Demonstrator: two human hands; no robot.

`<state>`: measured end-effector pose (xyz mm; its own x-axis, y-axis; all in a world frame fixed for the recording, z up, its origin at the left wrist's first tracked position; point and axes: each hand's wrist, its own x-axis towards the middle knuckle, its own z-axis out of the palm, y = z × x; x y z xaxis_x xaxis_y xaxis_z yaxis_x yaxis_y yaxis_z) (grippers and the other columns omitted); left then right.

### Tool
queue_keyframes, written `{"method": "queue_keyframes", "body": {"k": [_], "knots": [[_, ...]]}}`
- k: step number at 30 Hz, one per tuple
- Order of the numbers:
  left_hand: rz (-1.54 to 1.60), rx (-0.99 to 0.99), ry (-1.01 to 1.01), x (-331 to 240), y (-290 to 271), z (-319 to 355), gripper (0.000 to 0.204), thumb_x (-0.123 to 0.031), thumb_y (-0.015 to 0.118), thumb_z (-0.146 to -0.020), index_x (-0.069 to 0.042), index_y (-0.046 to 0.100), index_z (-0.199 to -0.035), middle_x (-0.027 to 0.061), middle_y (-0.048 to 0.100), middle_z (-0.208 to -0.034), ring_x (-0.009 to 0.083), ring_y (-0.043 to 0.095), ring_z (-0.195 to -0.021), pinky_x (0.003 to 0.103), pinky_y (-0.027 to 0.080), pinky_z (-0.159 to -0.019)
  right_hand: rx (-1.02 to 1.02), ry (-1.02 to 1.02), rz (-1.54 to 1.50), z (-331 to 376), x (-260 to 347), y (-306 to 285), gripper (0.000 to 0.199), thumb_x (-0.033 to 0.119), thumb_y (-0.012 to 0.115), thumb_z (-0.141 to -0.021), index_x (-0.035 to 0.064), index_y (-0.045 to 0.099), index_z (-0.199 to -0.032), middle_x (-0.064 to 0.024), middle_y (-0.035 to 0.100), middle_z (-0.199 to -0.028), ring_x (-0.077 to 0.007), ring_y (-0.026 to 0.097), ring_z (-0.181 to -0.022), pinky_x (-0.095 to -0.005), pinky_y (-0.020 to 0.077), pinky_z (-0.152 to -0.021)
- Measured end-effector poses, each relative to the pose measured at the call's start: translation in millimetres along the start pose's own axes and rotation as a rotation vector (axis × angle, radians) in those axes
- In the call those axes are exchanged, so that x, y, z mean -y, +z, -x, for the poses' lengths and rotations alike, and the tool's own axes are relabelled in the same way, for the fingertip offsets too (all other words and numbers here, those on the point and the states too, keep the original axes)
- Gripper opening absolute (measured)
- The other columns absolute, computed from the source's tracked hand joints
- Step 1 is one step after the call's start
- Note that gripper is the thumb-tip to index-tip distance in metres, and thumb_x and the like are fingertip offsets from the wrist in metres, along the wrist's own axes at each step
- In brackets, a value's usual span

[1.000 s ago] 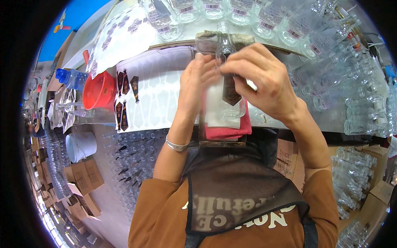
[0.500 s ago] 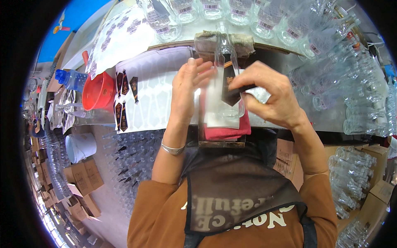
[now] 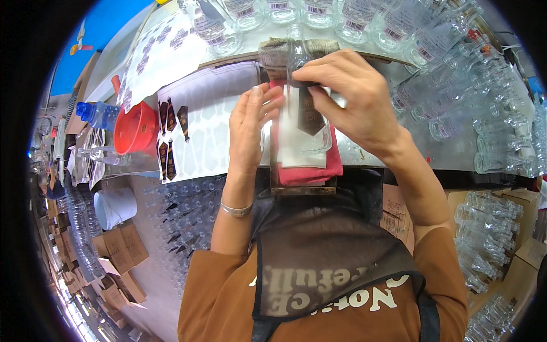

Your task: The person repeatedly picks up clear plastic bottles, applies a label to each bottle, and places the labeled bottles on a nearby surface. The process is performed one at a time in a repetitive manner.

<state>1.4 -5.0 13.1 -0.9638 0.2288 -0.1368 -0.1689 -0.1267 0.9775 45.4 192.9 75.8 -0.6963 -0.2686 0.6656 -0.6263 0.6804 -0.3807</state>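
Note:
A clear glass bottle (image 3: 296,51) lies with its neck pointing away from me on a padded wooden rest. A dark brown tie-shaped label (image 3: 311,117) sits along its upper face. My right hand (image 3: 364,102) is over the bottle's shoulder, thumb and fingers pinching a small dark flat piece (image 3: 305,84) against the top of the label; most of that piece is hidden. Just left of the bottle, my left hand (image 3: 246,128) is held up with fingers spread, nothing in it. Beneath the bottle are a white pad (image 3: 288,154) and a red cloth (image 3: 335,165).
A folded rag (image 3: 273,54) supports the bottle's neck. Left of it lies a label sheet (image 3: 213,125) with several dark labels, beside a red plastic container (image 3: 135,128). Labelled bottles (image 3: 353,23) line the back and right. More bottles (image 3: 188,222) stand below, left.
My right hand has moved away from me and left, taking the dark piece from the label's wide lower part toward the bottle's neck. My left hand stays open beside the bottle.

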Motion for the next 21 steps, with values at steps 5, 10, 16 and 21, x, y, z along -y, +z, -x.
{"method": "queue_keyframes", "body": {"k": [5,10,16,21], "knots": [[-0.062,-0.037,0.016,2.3,-14.1,3.1,0.059,-0.044,0.049,-0.106,0.007,0.051,-0.135,0.0232,0.063,-0.132,0.0270,0.066,-0.119,0.036,0.050,-0.101,0.266,-0.067,-0.107,37.4,50.3,16.3,0.018,0.007,0.071,-0.070,0.0095,0.066,-0.087,-0.0049,0.063,-0.084,-0.0233,0.061,-0.084,-0.0377,0.0510,-0.074],[-0.090,0.003,0.058,6.3,-7.0,6.7,0.058,-0.043,0.048,-0.107,0.008,0.051,-0.136,0.0221,0.064,-0.132,0.0258,0.065,-0.120,0.036,0.050,-0.101,-0.048,-0.038,0.038,20.6,10.0,7.1,0.027,0.001,0.073,-0.070,0.0069,0.069,-0.096,-0.0092,0.070,-0.095,-0.0272,0.063,-0.086,-0.0363,0.0546,-0.073],[-0.154,0.013,0.125,13.9,-7.7,5.5,0.054,-0.039,0.047,-0.108,0.007,0.052,-0.134,0.0227,0.064,-0.131,0.0285,0.064,-0.121,0.038,0.047,-0.106,0.035,0.025,-0.265,54.1,44.0,-5.1,0.031,-0.004,0.072,-0.070,0.0049,0.071,-0.100,-0.0078,0.071,-0.094,-0.0289,0.068,-0.084,-0.0389,0.0557,-0.076],[-0.194,0.091,0.162,14.1,3.2,14.6,0.050,-0.030,0.053,-0.107,0.008,0.048,-0.140,0.0201,0.060,-0.137,0.0248,0.055,-0.130,0.039,0.040,-0.114,0.050,0.167,-0.406,88.6,31.0,-4.0,0.031,-0.004,0.067,-0.070,0.0036,0.070,-0.100,-0.0114,0.071,-0.096,-0.0293,0.068,-0.088,-0.0367,0.0550,-0.078]]}}
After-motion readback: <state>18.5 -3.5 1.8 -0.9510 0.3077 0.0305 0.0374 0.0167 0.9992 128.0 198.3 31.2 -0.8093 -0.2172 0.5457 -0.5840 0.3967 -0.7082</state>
